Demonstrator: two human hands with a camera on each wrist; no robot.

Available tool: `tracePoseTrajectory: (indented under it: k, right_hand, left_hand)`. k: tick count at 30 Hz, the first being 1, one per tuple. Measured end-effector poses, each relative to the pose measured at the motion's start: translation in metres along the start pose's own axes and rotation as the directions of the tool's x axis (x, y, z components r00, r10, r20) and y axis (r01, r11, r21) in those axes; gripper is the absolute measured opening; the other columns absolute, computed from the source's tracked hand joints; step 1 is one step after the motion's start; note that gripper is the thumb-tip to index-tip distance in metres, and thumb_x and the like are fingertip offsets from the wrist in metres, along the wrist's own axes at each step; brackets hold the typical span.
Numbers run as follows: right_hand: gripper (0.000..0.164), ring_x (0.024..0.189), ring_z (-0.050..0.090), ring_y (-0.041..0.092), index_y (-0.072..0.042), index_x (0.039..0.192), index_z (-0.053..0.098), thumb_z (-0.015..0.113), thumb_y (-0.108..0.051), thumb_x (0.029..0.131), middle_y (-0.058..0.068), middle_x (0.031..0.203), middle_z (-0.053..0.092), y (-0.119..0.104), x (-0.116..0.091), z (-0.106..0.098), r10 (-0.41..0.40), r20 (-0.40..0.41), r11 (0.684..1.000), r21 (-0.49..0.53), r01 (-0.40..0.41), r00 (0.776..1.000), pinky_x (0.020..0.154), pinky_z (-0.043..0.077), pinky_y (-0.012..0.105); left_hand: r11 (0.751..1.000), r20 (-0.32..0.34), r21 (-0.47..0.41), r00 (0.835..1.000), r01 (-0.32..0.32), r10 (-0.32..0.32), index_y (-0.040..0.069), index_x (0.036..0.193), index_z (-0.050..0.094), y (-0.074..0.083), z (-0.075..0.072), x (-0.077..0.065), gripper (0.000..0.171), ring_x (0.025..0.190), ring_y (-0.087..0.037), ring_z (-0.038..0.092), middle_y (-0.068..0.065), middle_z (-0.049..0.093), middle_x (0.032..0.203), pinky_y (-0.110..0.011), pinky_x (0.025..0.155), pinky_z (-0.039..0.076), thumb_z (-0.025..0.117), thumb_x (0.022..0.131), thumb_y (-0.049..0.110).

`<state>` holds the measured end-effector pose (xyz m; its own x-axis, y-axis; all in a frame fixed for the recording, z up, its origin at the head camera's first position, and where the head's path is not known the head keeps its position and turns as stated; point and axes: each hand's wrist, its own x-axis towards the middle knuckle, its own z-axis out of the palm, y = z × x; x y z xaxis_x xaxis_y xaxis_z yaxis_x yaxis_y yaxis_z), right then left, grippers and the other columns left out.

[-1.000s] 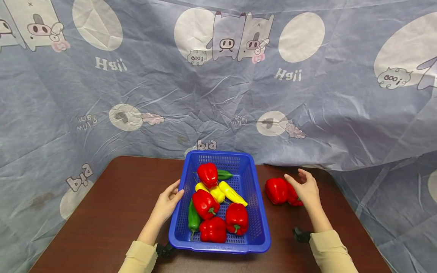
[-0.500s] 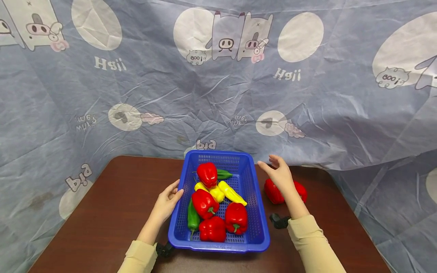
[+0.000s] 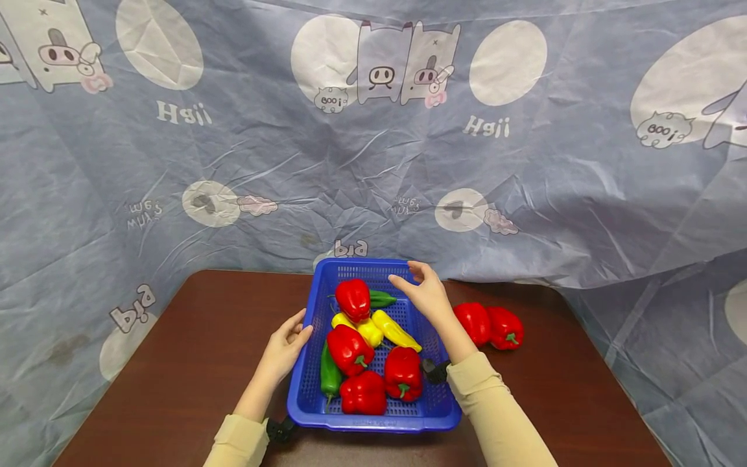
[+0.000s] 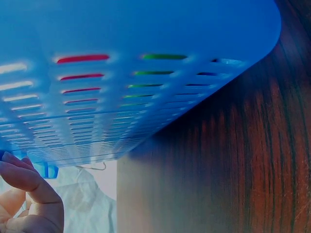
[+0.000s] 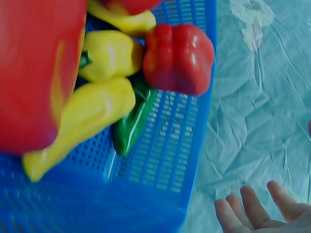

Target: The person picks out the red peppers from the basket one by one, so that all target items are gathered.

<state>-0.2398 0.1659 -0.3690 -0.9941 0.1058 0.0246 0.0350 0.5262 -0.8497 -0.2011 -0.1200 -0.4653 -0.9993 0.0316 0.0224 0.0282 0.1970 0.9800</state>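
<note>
A blue plastic basket point(image 3: 373, 425) holds several red bell peppers point(image 3: 350, 350), yellow peppers point(image 3: 397, 331) and green chili peppers point(image 3: 331, 373). My left hand point(image 3: 284, 347) grips the basket's left rim with curled fingers; in the left wrist view, the fingers point(image 4: 34, 187) lie at the rim beside the slotted wall. Over the basket's far right part is my right hand point(image 3: 428, 295), its fingers spread and nothing in them. The right wrist view has its fingers point(image 5: 252, 208) extended beyond the basket's edge, with the peppers lying below.
Two red bell peppers point(image 3: 487, 326) lie on the brown wooden table point(image 3: 560, 389) to the right of the basket, partly behind my right forearm. A grey patterned cloth point(image 3: 350, 149) hangs right behind the table's far edge.
My right hand has moved left from above the two red bell peppers on the table to over the basket, holding nothing. My left hand and the basket have stayed in place.
</note>
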Motion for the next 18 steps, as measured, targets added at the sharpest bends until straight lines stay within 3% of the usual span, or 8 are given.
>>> tracePoseTrajectory:
  k: [18]
  right_hand:
    - [0.069,0.131,0.048,0.038,-0.007,0.144,0.046,0.071,-0.040,0.089,0.019,0.143,0.048,-0.008,0.002,0.055,-0.031,0.060,1.000,0.002,0.031,0.998,0.106,0.044,0.051]
  left_hand:
    - [1.000,-0.014,0.008,1.000,0.006,-0.006,0.000,0.146,0.045,-0.003,0.001,0.003,0.053,0.070,-0.003,0.054,-0.010,0.058,0.102,-0.018,0.065,0.050,0.063,0.097,0.013]
